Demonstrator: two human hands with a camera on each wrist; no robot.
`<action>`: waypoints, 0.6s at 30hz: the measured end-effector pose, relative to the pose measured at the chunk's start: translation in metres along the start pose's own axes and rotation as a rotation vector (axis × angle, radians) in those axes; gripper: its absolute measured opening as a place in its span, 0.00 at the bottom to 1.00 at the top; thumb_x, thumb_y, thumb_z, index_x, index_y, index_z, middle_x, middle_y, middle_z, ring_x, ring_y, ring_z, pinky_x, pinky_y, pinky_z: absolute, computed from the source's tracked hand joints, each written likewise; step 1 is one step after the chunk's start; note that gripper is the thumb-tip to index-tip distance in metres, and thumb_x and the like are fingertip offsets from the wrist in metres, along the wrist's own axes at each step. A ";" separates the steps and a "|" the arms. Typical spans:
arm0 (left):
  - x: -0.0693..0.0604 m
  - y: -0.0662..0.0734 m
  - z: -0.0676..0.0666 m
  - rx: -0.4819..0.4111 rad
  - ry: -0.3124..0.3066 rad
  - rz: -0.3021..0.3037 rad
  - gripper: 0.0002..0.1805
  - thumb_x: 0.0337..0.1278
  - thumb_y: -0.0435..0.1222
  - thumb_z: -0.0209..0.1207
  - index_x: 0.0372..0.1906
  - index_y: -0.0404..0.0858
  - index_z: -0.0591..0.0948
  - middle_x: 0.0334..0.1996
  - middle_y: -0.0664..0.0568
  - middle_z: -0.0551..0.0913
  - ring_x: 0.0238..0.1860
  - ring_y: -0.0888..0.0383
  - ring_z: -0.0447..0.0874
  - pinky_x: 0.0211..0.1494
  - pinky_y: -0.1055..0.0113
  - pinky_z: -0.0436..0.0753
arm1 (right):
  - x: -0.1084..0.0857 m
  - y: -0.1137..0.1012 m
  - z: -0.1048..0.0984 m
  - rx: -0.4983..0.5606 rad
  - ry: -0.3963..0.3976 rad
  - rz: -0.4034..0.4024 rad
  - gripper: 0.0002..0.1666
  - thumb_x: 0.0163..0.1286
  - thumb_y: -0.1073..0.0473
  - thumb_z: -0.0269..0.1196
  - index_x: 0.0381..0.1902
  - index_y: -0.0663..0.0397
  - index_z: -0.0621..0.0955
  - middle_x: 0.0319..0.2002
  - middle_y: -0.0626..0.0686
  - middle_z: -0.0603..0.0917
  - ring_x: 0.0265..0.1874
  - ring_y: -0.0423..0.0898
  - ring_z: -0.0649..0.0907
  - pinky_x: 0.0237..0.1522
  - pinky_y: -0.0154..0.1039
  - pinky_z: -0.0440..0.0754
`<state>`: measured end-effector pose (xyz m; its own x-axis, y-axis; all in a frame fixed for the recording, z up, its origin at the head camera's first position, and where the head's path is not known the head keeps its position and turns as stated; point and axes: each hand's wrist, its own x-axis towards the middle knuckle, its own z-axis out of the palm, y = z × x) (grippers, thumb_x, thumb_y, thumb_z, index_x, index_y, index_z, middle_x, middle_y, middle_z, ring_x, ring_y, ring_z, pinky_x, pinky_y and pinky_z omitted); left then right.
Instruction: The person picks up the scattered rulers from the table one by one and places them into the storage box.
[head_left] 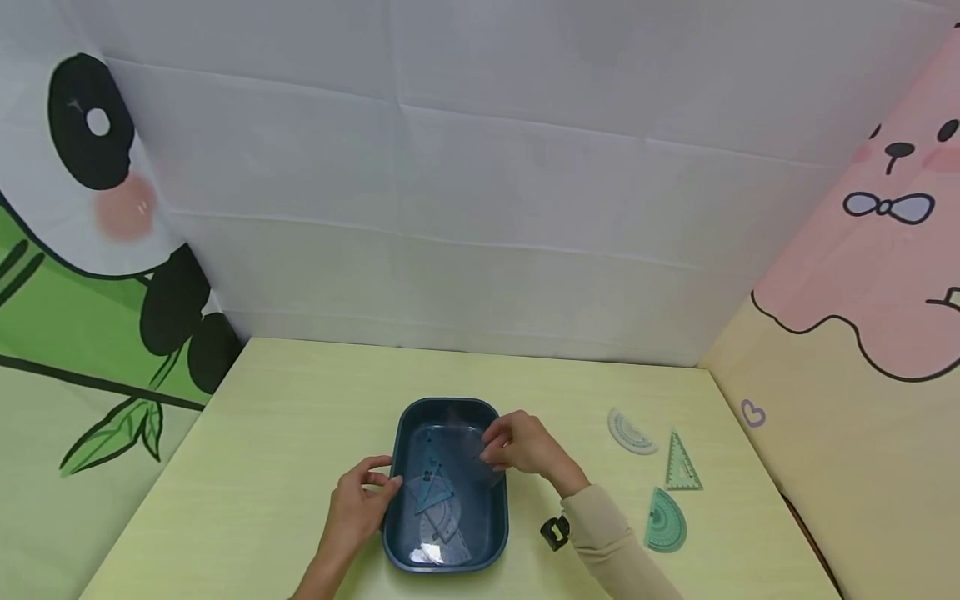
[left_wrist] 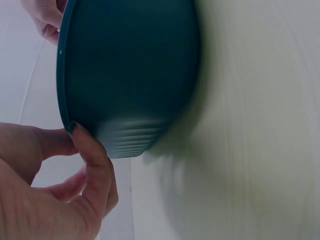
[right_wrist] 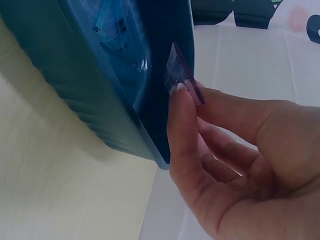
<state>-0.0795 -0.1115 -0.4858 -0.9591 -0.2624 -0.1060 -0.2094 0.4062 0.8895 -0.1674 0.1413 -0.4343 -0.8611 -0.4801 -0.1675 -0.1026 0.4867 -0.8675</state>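
A dark blue plastic basin (head_left: 480,517) stands on the table. My left hand (head_left: 362,500) pinches its left rim between thumb and fingers, seen closely in the left wrist view. Above the basin's right side, my right hand (head_left: 521,446) pinches a thin clear plastic piece with a pointed corner (right_wrist: 176,69); its full shape is hidden by the fingers. On the basin floor lie a clear set square (head_left: 431,493) and clear protractor (head_left: 444,515), overlapping other clear pieces whose outlines are hard to tell.
To the right on the pale yellow table (head_left: 300,417) lie a clear protractor (head_left: 630,433), a green set square (head_left: 681,468) and a green protractor (head_left: 666,523). A white cloth wall (head_left: 487,208) rises behind the table; printed panels flank it.
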 end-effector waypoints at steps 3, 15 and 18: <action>0.000 0.000 0.000 -0.005 -0.002 -0.005 0.20 0.63 0.33 0.67 0.57 0.30 0.81 0.32 0.48 0.83 0.25 0.58 0.78 0.26 0.65 0.76 | 0.001 -0.001 0.005 -0.013 -0.007 -0.001 0.10 0.64 0.75 0.69 0.43 0.74 0.83 0.32 0.58 0.87 0.27 0.50 0.88 0.32 0.43 0.88; 0.000 -0.001 0.000 -0.004 -0.007 0.000 0.20 0.63 0.33 0.67 0.58 0.29 0.81 0.32 0.48 0.83 0.25 0.57 0.78 0.26 0.65 0.77 | 0.005 -0.005 0.020 -0.062 -0.008 0.014 0.09 0.61 0.77 0.69 0.41 0.74 0.83 0.28 0.58 0.87 0.25 0.50 0.88 0.33 0.46 0.88; 0.000 0.000 -0.001 -0.005 -0.010 -0.007 0.20 0.63 0.33 0.66 0.58 0.29 0.80 0.32 0.48 0.83 0.26 0.57 0.79 0.27 0.64 0.77 | 0.007 -0.005 0.022 -0.068 -0.015 0.014 0.09 0.62 0.77 0.69 0.40 0.74 0.83 0.27 0.57 0.87 0.25 0.51 0.89 0.33 0.47 0.88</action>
<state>-0.0793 -0.1122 -0.4860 -0.9595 -0.2565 -0.1163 -0.2150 0.4001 0.8909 -0.1615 0.1193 -0.4418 -0.8552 -0.4835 -0.1867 -0.1246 0.5414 -0.8315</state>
